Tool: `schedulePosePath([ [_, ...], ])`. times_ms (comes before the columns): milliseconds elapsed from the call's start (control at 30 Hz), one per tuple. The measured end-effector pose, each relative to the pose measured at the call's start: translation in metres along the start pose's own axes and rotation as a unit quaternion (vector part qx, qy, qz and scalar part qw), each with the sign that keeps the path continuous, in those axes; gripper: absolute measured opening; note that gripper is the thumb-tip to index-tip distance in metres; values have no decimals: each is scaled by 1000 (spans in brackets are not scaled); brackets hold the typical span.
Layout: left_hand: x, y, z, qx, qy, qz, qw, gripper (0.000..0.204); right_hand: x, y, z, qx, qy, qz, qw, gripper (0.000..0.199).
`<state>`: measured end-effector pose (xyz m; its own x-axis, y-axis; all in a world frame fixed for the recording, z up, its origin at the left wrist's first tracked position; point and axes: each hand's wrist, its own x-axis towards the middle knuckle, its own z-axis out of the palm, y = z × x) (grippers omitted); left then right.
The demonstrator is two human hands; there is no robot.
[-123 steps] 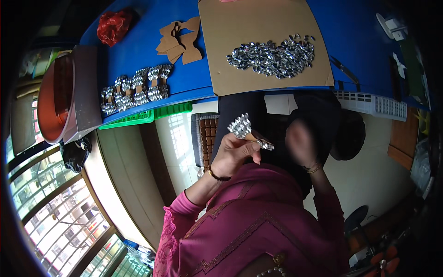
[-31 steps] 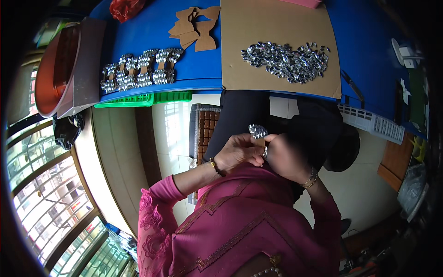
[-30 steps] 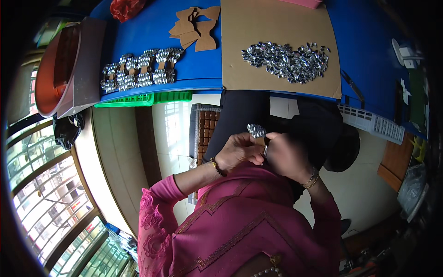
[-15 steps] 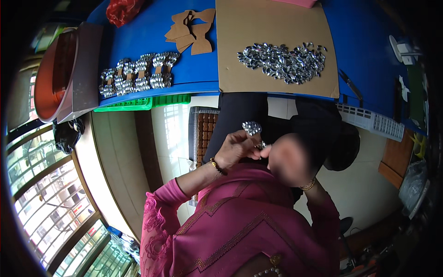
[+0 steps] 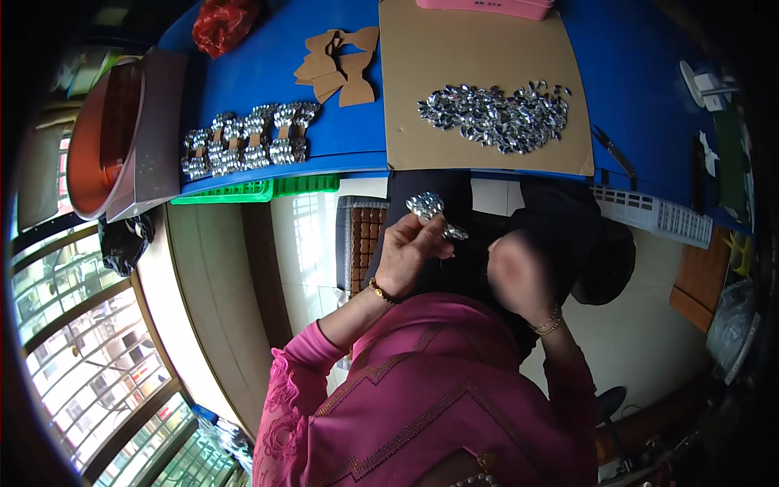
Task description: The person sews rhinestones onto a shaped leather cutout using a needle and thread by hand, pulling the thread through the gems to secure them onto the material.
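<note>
My left hand pinches a bow-shaped card covered with silver gems above my lap. Gems show on both ends of that card, and my fingers hide part of its middle. To its right, apart from the card, is my right hand. It is blurred, so its fingers and anything in them cannot be made out. Beyond both hands, a heap of loose silver leaf-shaped gems lies on a brown cardboard sheet. Several gem-covered bow cards stand in a row at the left, near plain brown bow cutouts.
The blue table ends just beyond my knees. A pink tray and a red plastic bag lie at the back. Tweezers rest right of the cardboard. Below the table edge are a green basket and a white basket.
My left hand has lifted the gem-covered card slightly up and to the left. My right hand has moved away from it, to the right.
</note>
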<state>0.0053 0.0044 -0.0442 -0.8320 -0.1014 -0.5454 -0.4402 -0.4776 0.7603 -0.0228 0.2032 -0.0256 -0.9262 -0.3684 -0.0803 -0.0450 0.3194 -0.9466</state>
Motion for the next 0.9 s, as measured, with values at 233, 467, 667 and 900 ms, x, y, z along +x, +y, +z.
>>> schedulePosePath([
  [233, -2, -14, 8, 44, -50, 86, 994, 14, 14, -17, 20, -97, -13, -90, 991, 5],
  [467, 2, -27, 16, 99, 23, 163, 981, 16, 14, -9, 25, -134, 6, -90, 987, 7],
  [667, 4, -32, 14, 137, 45, 197, 970, 16, 16, -8, 28, -136, 11, -81, 987, 8],
  [900, 6, -36, 12, 189, 49, 258, 946, 17, 17, -8, 29, -140, 6, -66, 988, 9],
])
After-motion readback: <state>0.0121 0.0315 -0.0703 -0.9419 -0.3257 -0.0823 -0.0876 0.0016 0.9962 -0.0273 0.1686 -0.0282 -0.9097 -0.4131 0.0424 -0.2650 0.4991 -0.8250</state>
